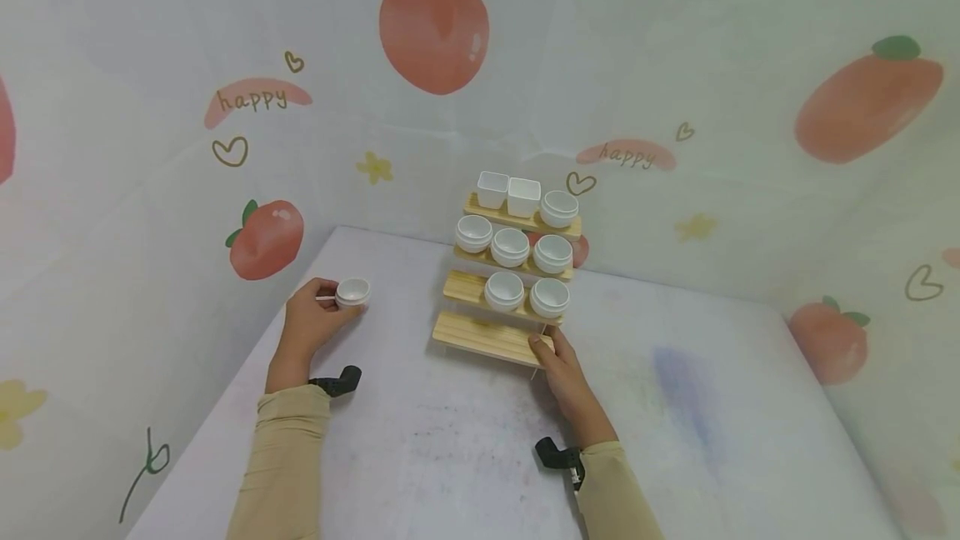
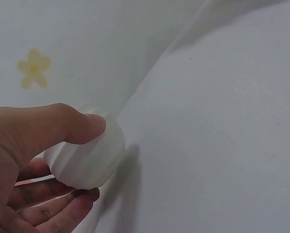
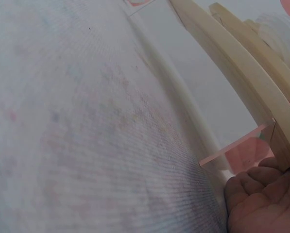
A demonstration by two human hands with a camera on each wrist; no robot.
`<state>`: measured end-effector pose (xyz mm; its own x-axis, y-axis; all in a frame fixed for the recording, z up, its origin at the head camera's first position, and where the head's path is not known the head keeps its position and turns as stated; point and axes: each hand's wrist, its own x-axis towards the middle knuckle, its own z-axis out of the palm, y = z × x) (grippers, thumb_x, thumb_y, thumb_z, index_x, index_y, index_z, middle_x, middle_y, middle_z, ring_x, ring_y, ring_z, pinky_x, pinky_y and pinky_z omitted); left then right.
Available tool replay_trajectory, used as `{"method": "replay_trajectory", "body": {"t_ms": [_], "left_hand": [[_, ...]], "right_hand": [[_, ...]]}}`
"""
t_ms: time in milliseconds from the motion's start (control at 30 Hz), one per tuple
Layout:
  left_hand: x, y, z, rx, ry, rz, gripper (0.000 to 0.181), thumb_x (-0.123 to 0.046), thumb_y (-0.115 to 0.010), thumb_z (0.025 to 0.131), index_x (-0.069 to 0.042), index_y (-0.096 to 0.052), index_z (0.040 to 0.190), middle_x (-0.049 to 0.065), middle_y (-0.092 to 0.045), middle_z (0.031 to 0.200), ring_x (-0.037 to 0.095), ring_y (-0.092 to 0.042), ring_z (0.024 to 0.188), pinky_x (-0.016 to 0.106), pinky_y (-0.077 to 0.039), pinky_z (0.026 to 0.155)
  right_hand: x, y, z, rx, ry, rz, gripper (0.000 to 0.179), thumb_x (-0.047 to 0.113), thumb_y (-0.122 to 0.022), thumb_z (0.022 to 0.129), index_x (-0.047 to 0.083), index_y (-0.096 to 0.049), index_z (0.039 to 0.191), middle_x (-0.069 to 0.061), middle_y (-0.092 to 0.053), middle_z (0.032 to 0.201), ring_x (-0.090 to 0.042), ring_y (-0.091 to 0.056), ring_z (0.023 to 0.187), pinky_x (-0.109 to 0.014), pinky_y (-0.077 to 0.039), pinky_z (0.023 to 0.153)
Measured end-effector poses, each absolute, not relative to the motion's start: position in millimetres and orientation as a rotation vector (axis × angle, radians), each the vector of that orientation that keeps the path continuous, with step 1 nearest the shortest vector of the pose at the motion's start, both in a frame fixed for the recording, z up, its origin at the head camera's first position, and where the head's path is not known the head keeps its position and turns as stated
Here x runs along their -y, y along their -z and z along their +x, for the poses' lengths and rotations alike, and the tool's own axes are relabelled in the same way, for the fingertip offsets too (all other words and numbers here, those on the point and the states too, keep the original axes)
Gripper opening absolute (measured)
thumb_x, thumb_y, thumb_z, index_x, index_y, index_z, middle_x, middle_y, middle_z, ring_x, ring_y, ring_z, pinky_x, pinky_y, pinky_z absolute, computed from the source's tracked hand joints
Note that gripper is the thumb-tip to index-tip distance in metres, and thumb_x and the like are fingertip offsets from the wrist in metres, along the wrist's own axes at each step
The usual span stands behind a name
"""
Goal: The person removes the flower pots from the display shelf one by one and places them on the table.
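Observation:
In the head view my left hand [image 1: 309, 325] holds a small round white pot [image 1: 352, 293] at the table's left side, its opening facing up. The left wrist view shows the thumb across the wall of this pot [image 2: 89, 158], with fingers under and behind it. My right hand [image 1: 564, 369] grips the right end of the lowest wooden step [image 1: 480, 335] of a tiered display stand. In the right wrist view the palm [image 3: 266, 204] is turned up beside the stand's clear side panel [image 3: 237, 145], fingers partly hidden behind the wood.
Two square white pots [image 1: 523, 197] and a round pot [image 1: 559, 209] stand on the stand's top step. Three round pots [image 1: 511, 247] sit one step down, two more [image 1: 504, 292] on the step below. A fruit-printed cloth backdrop [image 1: 480, 123] rises behind the white table [image 1: 420, 457].

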<state>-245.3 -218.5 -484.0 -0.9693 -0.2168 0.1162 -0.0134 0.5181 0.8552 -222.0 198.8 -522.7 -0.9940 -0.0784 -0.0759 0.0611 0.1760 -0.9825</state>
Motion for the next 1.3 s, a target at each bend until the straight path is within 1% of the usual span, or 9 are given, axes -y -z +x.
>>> {"method": "replay_trajectory", "body": {"t_ms": [333, 533, 767, 833, 933, 1033, 1067, 1200, 1300], "left_hand": [[221.5, 490.6, -247.3, 2.55, 1.441, 0.19, 0.059, -0.025, -0.09, 0.086, 0.006, -0.062, 0.127, 0.028, -0.068, 0.126, 0.04, -0.072, 0.113, 0.005, -0.044, 0.078], [222.3, 493.1, -247.8, 2.53, 1.467, 0.193, 0.058, -0.021, -0.091, 0.085, 0.007, -0.062, 0.126, 0.028, -0.07, 0.123, 0.039, -0.071, 0.113, 0.002, -0.045, 0.077], [225.0, 491.2, -247.1, 2.547, 1.476, 0.178, 0.062, -0.02, -0.091, 0.084, 0.008, -0.06, 0.13, 0.03, -0.068, 0.127, 0.041, -0.071, 0.116, 0.002, -0.045, 0.078], [225.7, 490.8, -247.0, 2.561, 1.47, 0.18, 0.064, -0.02, -0.091, 0.085, 0.008, -0.06, 0.133, 0.03, -0.068, 0.129, 0.041, -0.07, 0.117, 0.008, -0.049, 0.083], [225.4, 489.8, -246.6, 2.575, 1.47, 0.184, 0.066, -0.021, -0.09, 0.085, 0.007, -0.058, 0.136, 0.029, -0.067, 0.131, 0.041, -0.069, 0.119, 0.027, -0.057, 0.095], [224.4, 488.4, -246.3, 2.575, 1.48, 0.187, 0.067, -0.021, -0.09, 0.085, 0.007, -0.057, 0.137, 0.03, -0.066, 0.133, 0.042, -0.068, 0.121, 0.043, -0.057, 0.103], [224.2, 488.1, -246.2, 2.573, 1.484, 0.188, 0.067, -0.021, -0.09, 0.085, 0.007, -0.057, 0.137, 0.03, -0.066, 0.133, 0.042, -0.068, 0.121, 0.045, -0.056, 0.104], [223.9, 489.3, -246.7, 2.568, 1.475, 0.191, 0.067, -0.021, -0.09, 0.085, 0.008, -0.058, 0.136, 0.03, -0.066, 0.133, 0.042, -0.066, 0.123, 0.046, -0.056, 0.107], [222.8, 488.9, -247.1, 2.57, 1.457, 0.195, 0.068, -0.022, -0.089, 0.086, 0.008, -0.057, 0.138, 0.03, -0.063, 0.136, 0.045, -0.063, 0.128, 0.054, -0.054, 0.11]], "right_hand": [[-199.5, 525.3, -223.3, -2.316, 1.967, -0.017, 0.075, 0.037, -0.057, 0.11, 0.005, -0.023, 0.169, -0.016, -0.02, 0.177, -0.035, -0.011, 0.166, -0.061, -0.01, 0.135], [-198.4, 523.9, -222.3, -2.325, 1.955, 0.001, 0.073, 0.037, -0.057, 0.11, 0.003, -0.027, 0.167, -0.018, -0.023, 0.176, -0.037, -0.014, 0.165, -0.062, -0.011, 0.135], [-197.1, 522.4, -220.7, -2.336, 1.939, 0.022, 0.072, 0.035, -0.057, 0.11, 0.003, -0.028, 0.167, -0.018, -0.023, 0.176, -0.036, -0.013, 0.166, -0.061, -0.012, 0.135], [-196.7, 522.1, -219.9, -2.338, 1.935, 0.026, 0.071, 0.035, -0.058, 0.11, 0.003, -0.029, 0.167, -0.018, -0.023, 0.176, -0.036, -0.014, 0.165, -0.061, -0.013, 0.135], [-197.0, 522.0, -219.2, -2.339, 1.934, 0.027, 0.071, 0.035, -0.058, 0.11, 0.003, -0.029, 0.167, -0.018, -0.024, 0.176, -0.036, -0.014, 0.165, -0.061, -0.012, 0.135], [-197.7, 522.3, -219.6, -2.34, 1.931, 0.019, 0.072, 0.036, -0.057, 0.11, 0.004, -0.027, 0.168, -0.017, -0.022, 0.176, -0.035, -0.012, 0.166, -0.061, -0.01, 0.135], [-197.7, 522.0, -219.7, -2.34, 1.93, 0.019, 0.072, 0.036, -0.057, 0.11, 0.004, -0.027, 0.168, -0.017, -0.022, 0.176, -0.035, -0.012, 0.166, -0.061, -0.01, 0.135], [-197.9, 520.2, -219.9, -2.347, 1.914, 0.025, 0.074, 0.037, -0.057, 0.11, 0.004, -0.025, 0.168, -0.018, -0.021, 0.176, -0.037, -0.011, 0.166, -0.062, -0.01, 0.135], [-197.8, 519.3, -220.0, -2.351, 1.909, 0.034, 0.074, 0.037, -0.057, 0.11, 0.004, -0.026, 0.168, -0.018, -0.022, 0.176, -0.036, -0.012, 0.166, -0.062, -0.01, 0.135]]}}
